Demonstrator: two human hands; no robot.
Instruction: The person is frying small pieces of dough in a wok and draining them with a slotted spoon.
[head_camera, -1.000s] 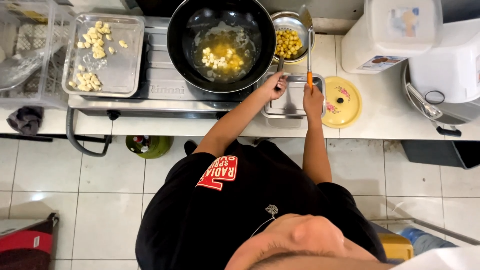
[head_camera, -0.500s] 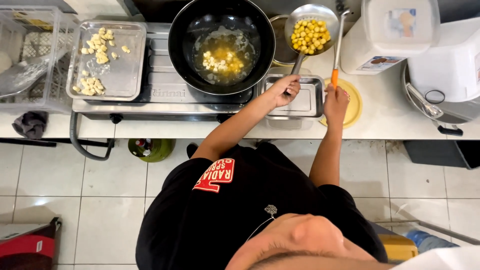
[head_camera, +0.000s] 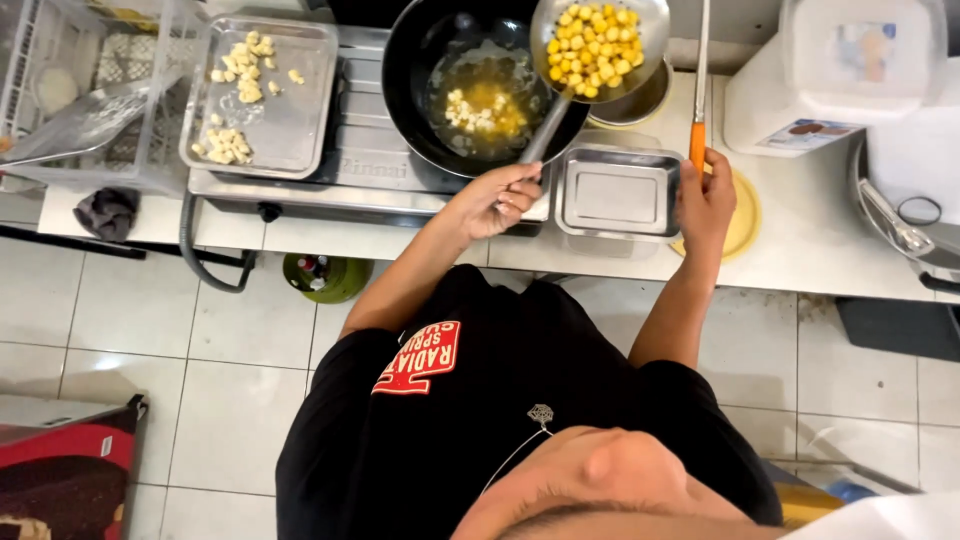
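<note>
Left hand: your left hand (head_camera: 497, 197) is closed around the lower end of the skimmer handle (head_camera: 545, 130), fingers curled tight about it; it sits at 6 o'clock of the wok.
Skimmer: the round metal skimmer (head_camera: 598, 45) is held up over the wok's 2 o'clock rim, its bowl heaped with yellow fried pieces (head_camera: 595, 50); a steel bowl (head_camera: 640, 100) sits partly hidden beneath it.
Right hand: your right hand (head_camera: 706, 195) grips the orange handle (head_camera: 697, 145) of a long thin utensil; the fist is closed; the metal shaft (head_camera: 703, 50) runs straight toward 12 o'clock, out of the frame.
Wok: the black wok (head_camera: 415, 60) stands on the stove (head_camera: 360, 170); it holds bubbling oil with a small cluster of pale pieces (head_camera: 480, 105) at its centre.
Steel tray: an empty rectangular steel container (head_camera: 617, 192) lies between your two hands, just beside the wok at its 4 o'clock.
Yellow plate: a yellow plate (head_camera: 745, 215) shows at 3 o'clock of your right hand, partly covered by it.
Baking tray: at 9 o'clock of the wok, a flat metal tray (head_camera: 290, 120) carries scattered raw pale pieces (head_camera: 240, 75).
</note>
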